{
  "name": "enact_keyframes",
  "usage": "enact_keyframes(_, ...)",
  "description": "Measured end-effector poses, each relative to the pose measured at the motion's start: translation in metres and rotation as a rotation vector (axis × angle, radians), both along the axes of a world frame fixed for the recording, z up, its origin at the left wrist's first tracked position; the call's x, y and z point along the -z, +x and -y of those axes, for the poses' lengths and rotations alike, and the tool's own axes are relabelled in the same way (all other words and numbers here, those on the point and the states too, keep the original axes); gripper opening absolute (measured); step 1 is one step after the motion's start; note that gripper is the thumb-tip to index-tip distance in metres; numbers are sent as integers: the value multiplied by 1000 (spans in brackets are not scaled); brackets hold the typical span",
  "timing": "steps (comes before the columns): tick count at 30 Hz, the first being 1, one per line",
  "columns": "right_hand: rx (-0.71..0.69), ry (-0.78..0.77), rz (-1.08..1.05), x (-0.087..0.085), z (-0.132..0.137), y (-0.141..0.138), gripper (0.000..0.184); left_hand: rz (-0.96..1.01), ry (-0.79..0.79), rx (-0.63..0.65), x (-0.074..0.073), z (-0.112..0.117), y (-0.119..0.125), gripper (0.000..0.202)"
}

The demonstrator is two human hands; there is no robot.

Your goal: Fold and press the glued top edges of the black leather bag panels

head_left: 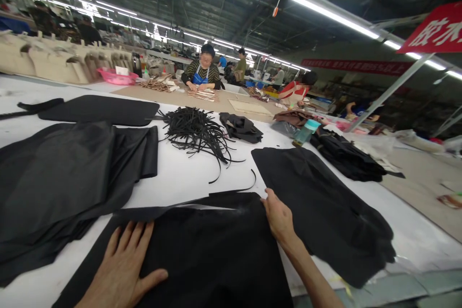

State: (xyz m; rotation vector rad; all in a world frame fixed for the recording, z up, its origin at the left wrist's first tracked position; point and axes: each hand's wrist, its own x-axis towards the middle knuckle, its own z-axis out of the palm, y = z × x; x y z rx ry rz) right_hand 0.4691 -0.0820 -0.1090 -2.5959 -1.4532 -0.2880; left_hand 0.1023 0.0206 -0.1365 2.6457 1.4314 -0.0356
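Observation:
A black fabric piece (212,250) lies flat on the white table (187,173) right in front of me. My left hand (122,269) rests open on its near left part, fingers spread and pressed flat. My right hand (277,216) reaches to the piece's far right corner, fingers curled over the edge and pinching the fabric there. A thin black strap (238,187) curves just beyond that corner.
Stacks of black fabric lie at left (61,183) and right (325,207). A heap of black straps (197,132) and a small black bundle (241,127) sit further back. A teal-capped bottle (306,132) stands at right. Other people work at far tables.

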Motion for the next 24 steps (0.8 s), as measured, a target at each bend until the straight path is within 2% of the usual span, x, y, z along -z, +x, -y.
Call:
enact_keyframes(3, 14, 41, 81, -11, 10, -9, 33, 7, -9, -8, -1, 0, 3, 100)
enact_keyframes(5, -56, 92, 149, -12, 22, -24, 33, -5, -16, -10, 0, 2, 3, 99)
enact_keyframes(8, -316, 152, 225, -1, 42, -58, 40, -18, -14, -4, 2, 5, 2, 98)
enact_keyframes(11, -673, 112, 295, 17, 61, -86, 64, -23, -4, 13, 4, 2, -2, 96)
enact_keyframes(13, -817, 98, 355, 27, 69, -92, 78, -19, 20, 5, 5, -1, -7, 97)
enact_keyframes(16, -862, 75, 397, 33, 74, -86, 80, 10, 81, -29, 8, -7, -16, 100)
enact_keyframes(20, -876, 73, 407, 31, 75, -73, 79, 32, 145, -54, 7, -12, -24, 97)
enact_keyframes(22, -874, 91, 393, 31, 77, -67, 70, 30, 177, -65, 1, -16, -24, 86)
enact_keyframes(24, -830, 123, 349, 31, 78, -62, 54, 19, 206, -84, -8, -22, -22, 70)
